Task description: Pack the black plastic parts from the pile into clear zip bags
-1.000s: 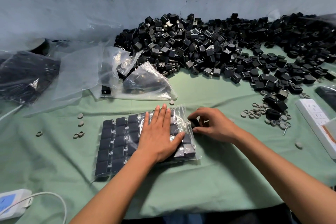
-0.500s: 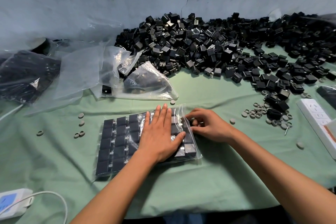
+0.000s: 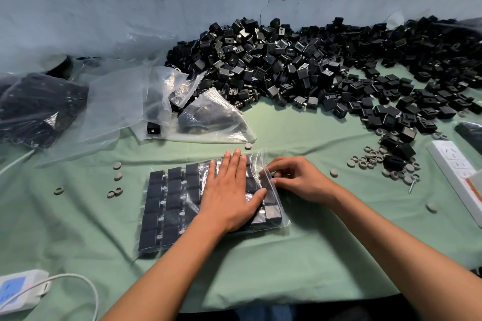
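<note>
Clear zip bag [image 3: 167, 206] at 6 o'clock, black parts [image 3: 174, 186] gridded inside. Left hand [image 3: 229, 198] pressed flat, fingers straight, likely keeping rows aligned. Right hand [image 3: 300, 180] pinches bag mouth at 3 o'clock. Pile [image 3: 300, 68] at 12 o'clock.

Dim, even light; soft shadows, wide-angle edge bending, slight blur

We count two hands: left hand [image 3: 229, 198], right hand [image 3: 300, 177]. One filled zip bag [image 3: 167, 206] lies at centre frame; one pile [image 3: 300, 60] of black parts, too many to count, fills the upper right. Five grey discs [image 3: 118, 177] sit left of centre.
</note>
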`<act>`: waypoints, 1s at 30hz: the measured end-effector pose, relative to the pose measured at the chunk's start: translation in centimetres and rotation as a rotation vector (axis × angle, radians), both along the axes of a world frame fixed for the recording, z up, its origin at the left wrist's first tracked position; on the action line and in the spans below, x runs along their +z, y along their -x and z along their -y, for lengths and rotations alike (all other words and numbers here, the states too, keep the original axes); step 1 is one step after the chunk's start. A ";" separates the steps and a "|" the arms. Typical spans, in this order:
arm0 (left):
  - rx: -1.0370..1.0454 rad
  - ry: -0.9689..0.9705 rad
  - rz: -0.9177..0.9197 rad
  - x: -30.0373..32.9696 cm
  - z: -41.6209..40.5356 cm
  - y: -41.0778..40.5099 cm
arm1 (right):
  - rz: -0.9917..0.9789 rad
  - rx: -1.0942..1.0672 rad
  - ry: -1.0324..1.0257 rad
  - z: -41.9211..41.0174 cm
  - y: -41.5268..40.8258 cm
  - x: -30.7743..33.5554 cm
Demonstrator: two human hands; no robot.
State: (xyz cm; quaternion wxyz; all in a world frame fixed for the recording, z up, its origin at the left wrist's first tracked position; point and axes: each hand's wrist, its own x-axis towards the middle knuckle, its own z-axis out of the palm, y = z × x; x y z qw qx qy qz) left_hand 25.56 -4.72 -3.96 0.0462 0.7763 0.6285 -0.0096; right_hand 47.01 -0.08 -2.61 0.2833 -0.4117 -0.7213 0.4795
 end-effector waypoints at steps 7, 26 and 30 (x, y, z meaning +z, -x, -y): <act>-0.005 0.004 0.007 0.0 0.0 0.0 | -0.090 -0.133 0.130 0.0 1.0 -0.8; 0.000 0.015 0.026 -0.2 -0.1 0.1 | -0.001 -0.146 0.092 -0.8 1.5 -1.3; 0.032 0.034 0.061 0.1 -0.3 -0.8 | 0.153 -0.176 -0.018 -1.2 1.7 -1.1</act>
